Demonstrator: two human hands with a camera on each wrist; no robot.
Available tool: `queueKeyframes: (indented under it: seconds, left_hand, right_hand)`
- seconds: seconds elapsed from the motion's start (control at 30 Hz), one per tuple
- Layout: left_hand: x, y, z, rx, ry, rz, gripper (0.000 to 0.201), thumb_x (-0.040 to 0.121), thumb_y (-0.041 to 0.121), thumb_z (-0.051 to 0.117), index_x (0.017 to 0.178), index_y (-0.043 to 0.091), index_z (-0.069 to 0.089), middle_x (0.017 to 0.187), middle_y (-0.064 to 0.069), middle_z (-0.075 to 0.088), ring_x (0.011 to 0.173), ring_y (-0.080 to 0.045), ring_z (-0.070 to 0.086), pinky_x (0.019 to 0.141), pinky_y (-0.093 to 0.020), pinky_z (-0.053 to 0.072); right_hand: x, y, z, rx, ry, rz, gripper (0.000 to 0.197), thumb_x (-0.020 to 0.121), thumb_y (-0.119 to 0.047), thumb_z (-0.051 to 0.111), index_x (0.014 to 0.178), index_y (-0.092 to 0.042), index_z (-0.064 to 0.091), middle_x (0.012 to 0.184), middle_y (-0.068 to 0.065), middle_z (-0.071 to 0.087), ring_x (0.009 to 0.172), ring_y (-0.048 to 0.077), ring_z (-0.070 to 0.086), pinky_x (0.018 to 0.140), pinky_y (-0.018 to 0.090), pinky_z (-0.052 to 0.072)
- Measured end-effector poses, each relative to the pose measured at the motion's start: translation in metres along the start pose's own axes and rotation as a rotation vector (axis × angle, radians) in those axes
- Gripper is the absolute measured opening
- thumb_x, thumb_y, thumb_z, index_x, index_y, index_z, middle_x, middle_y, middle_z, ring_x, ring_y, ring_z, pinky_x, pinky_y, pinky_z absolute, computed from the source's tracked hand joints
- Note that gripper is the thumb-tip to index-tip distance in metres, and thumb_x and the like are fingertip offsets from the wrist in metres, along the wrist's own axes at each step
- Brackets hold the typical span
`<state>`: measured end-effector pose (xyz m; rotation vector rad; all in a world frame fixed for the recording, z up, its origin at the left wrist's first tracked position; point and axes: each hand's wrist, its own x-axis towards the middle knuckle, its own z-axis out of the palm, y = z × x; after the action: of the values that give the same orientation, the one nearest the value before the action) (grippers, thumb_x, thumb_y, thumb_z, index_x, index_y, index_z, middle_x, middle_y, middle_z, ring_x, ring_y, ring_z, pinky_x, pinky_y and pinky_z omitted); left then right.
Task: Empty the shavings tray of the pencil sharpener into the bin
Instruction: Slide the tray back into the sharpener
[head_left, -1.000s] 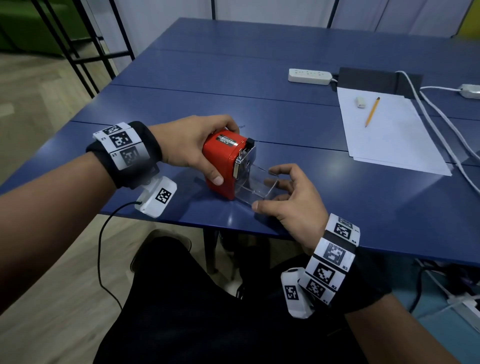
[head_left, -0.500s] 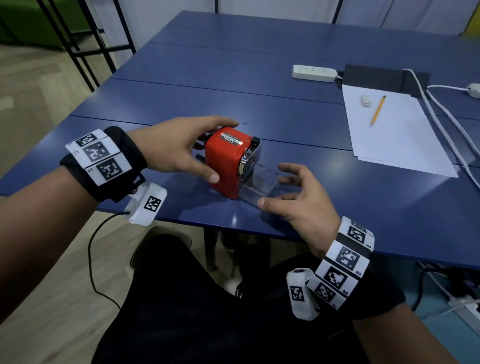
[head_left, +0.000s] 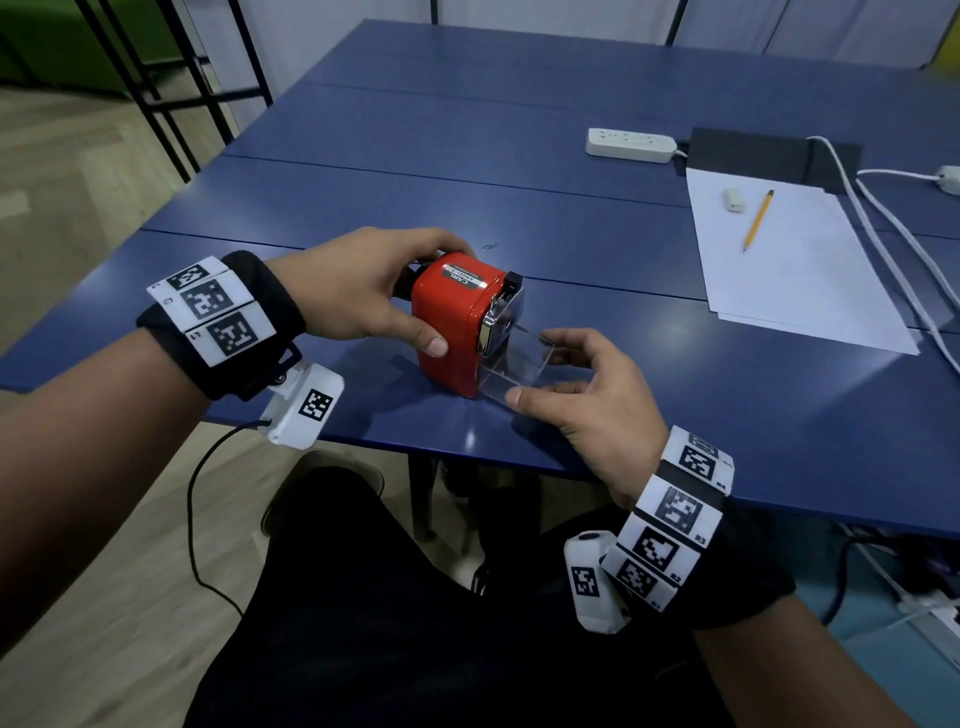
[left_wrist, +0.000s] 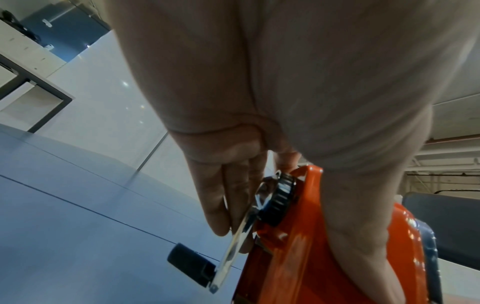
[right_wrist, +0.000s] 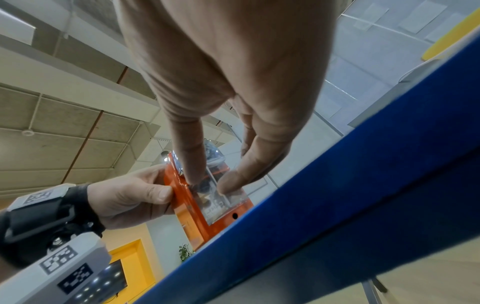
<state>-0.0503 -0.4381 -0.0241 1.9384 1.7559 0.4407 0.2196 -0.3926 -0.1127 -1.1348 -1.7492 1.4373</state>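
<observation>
A red pencil sharpener (head_left: 457, 322) is being held upright near the front edge of the blue worktop (head_left: 519, 171). It is being steadied by the left hand (head_left: 358, 286), whose grip is being kept closed around the red body, with the thumb pressed on the near side and the fingers wrapped over the far side. In the left wrist view, the chrome crank handle (left_wrist: 233, 242) with its black knob is being shown hanging down at the back of the sharpener, just beside the fingers (left_wrist: 221, 195).

The clear shavings tray (head_left: 514, 364) is being shown partly drawn out of the front of the sharpener, below the chrome faceplate, with its base on or just above the worktop. It is being pinched by the right hand (head_left: 587, 405): the thumb is being pressed against the near corner and the fingers are being curled round the far side. In the right wrist view, dark shavings are being shown inside the tray (right_wrist: 221, 193), though they are too blurred for more to be told.

Farther back on the right, a stack of white paper (head_left: 789, 260) is lying flat, with a yellow pencil (head_left: 758, 221) and a white eraser (head_left: 733, 200) resting on it, apart from each other. A white power strip (head_left: 631, 145) is lying beyond the paper, and white cables (head_left: 893, 234) are being run along the paper's right edge.
</observation>
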Motion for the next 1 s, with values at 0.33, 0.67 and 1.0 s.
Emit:
queueKeyframes:
  seconds: [0.33,0.67,1.0]
  left_hand:
    - [0.0001,0.0037,-0.001,0.044,-0.009,0.003,0.088,0.069,0.047,0.092,0.145,0.033,0.049,0.13,0.013,0.065,0.116,-0.008,0.066,0.103,-0.036,0.056]
    - [0.0012,0.0027,-0.0006,0.036,-0.006,0.003,0.09,0.067,0.05,0.091,0.145,0.031,0.05,0.129,0.014,0.066,0.116,-0.003,0.065,0.103,-0.035,0.055]
    - [0.0014,-0.0003,0.0007,0.028,-0.002,0.004,0.092,0.066,0.051,0.09,0.146,0.03,0.05,0.131,0.014,0.065,0.119,-0.007,0.064,0.099,-0.02,0.051]
  right_hand:
    - [0.0019,-0.0016,-0.0016,-0.029,0.008,-0.013,0.069,0.07,-0.021,0.098,0.131,-0.027,0.067,0.116,-0.012,0.067,0.084,0.022,0.078,0.083,0.041,0.065]
    - [0.0041,-0.0009,-0.002,-0.052,0.003,-0.022,0.07,0.062,-0.03,0.099,0.126,-0.031,0.069,0.11,-0.013,0.069,0.083,0.021,0.078,0.088,0.048,0.064]
    - [0.0016,-0.0006,-0.0015,-0.036,0.005,-0.029,0.071,0.066,-0.028,0.1,0.13,-0.029,0.07,0.111,-0.012,0.07,0.082,0.019,0.079,0.089,0.047,0.065]
